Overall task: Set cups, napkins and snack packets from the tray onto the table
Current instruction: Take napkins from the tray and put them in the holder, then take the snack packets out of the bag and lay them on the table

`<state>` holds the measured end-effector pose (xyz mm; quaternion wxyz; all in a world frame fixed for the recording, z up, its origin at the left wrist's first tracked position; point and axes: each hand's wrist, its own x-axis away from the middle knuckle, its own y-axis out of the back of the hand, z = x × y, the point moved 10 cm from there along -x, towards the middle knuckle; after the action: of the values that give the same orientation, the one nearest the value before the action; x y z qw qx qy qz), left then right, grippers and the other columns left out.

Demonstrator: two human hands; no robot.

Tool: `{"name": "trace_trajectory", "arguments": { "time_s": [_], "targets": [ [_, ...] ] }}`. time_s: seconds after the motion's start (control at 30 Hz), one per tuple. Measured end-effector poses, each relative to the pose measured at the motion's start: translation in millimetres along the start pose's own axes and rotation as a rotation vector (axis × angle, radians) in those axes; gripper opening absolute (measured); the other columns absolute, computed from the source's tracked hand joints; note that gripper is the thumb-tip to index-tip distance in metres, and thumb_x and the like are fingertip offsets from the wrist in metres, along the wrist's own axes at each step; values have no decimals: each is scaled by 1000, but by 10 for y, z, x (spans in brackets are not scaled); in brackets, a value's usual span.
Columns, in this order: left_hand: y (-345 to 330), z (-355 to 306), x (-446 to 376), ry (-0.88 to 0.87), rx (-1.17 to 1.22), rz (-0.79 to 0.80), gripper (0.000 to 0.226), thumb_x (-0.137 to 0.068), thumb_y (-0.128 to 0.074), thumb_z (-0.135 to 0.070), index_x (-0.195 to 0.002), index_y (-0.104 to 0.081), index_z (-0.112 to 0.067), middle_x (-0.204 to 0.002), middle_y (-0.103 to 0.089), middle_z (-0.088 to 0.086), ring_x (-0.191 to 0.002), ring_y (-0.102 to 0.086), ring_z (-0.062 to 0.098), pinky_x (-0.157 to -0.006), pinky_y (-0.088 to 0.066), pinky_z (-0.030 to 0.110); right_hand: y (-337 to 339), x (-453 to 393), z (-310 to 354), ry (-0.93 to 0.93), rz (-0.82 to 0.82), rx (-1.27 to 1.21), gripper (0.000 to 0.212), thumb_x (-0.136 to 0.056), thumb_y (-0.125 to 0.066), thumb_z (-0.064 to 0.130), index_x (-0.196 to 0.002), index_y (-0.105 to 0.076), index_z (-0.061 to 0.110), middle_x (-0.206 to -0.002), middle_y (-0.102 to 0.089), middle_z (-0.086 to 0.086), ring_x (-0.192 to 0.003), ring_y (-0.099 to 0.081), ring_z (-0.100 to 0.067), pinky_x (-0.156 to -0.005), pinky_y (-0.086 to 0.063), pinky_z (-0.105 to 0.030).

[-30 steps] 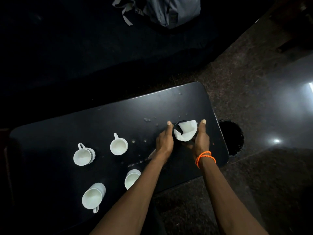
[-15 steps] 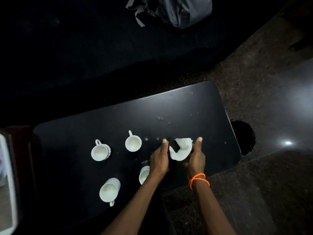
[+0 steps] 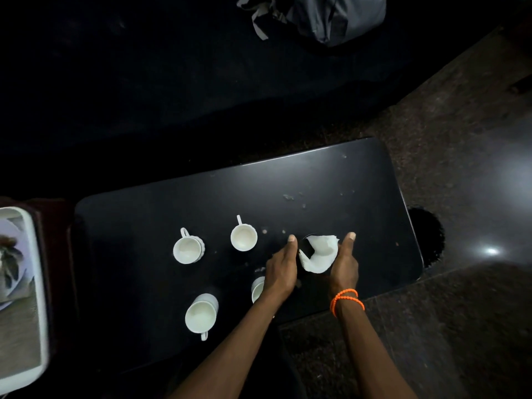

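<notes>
Low in the frame, a white cup lies on the dark worktop; another cup sits half hidden under the left wrist. At centre, the left hand and right hand cup a white napkin between them, thumbs raised, over something dark. Beyond stand two more cups. A tray fills the left edge, and a grey bag lies at the top.

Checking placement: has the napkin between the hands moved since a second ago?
Yes. The napkin has slid left along the table, away from its right edge, toward the far-row cup.
</notes>
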<state>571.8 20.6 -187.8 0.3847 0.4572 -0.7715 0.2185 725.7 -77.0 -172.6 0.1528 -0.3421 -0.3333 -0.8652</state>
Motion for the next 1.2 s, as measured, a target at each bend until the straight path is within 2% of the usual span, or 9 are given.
{"name": "trace_trajectory", "arguments": {
  "time_s": [0.13,0.2,0.3,0.4,0.53,0.8,0.97,1.03,1.2],
  "targets": [
    [242,-226,38,-99,-17,-109,58,-105,-34,-61,-137,-66,-25,-143,-65,-3,-139,-53,20,-110,-36,27,116,41,373,161,-103,54,71,-96,-28,73,-98,-76,21,-106,-72,-4,-96,-63,-21,-88,-45,-30],
    [386,-408,71,-138,30,-121,54,-102,-35,-66,-113,-74,-30,-115,-71,-16,-121,-61,14,-109,-43,33,141,80,705,313,-154,76,65,-100,-32,66,-101,-74,17,-107,-70,-8,-89,-63,-16,-80,-42,-19],
    [714,-712,77,-200,67,-164,46,-91,-33,-78,-74,-58,-43,-81,-56,-22,-92,-58,8,-100,-51,41,-65,222,1224,558,-129,143,57,-102,-36,61,-93,-71,17,-103,-69,-11,-95,-61,-18,-83,-43,-28],
    [1155,-977,76,-295,105,-246,45,-89,-34,-79,-76,-57,-43,-80,-56,-20,-85,-58,8,-95,-55,48,-506,528,1655,779,-44,233,56,-103,-37,58,-73,-55,15,-76,-55,1,-75,-52,-9,-67,-39,-28],
    [1823,-1147,117,-361,144,-375,48,-90,-36,-75,-87,-54,-32,-89,-57,-10,-87,-57,12,-96,-53,55,-1316,1002,1836,911,102,315,51,-100,-41,59,-96,-69,16,-92,-64,2,-92,-58,-13,-80,-43,-30],
    [3497,-888,527,-394,204,-585,30,-91,-45,-71,-76,-68,-60,-82,-70,-33,-87,-65,-12,-93,-60,50,-3027,2312,1340,956,414,367,40,-101,-53,45,-111,-71,12,-111,-71,-10,-107,-64,-24,-94,-51,-41],
    [4683,-496,864,-368,290,-764,49,-88,-47,-70,-103,-75,-33,-108,-77,-7,-110,-70,14,-100,-56,51,-3919,3237,826,1017,617,445,41,-98,-58,46,-115,-70,11,-115,-70,-9,-109,-63,-23,-96,-52,-40],
    [5175,-288,1029,-357,291,-858,47,-90,-48,-64,-98,-75,-26,-100,-77,-3,-104,-71,19,-95,-57,48,-4273,3607,599,1035,689,502,38,-96,-62,43,-113,-71,10,-112,-71,-10,-106,-65,-24,-93,-52,-37],
    [6064,224,1440,-288,336,-1030,34,-102,-52,-45,-91,-76,-25,-87,-75,-10,-90,-69,9,-81,-51,26,-4997,4414,-17,995,906,647,34,-91,-68,41,-111,-71,14,-103,-74,-6,-90,-66,-15,-82,-51,-27]
  ]
}}
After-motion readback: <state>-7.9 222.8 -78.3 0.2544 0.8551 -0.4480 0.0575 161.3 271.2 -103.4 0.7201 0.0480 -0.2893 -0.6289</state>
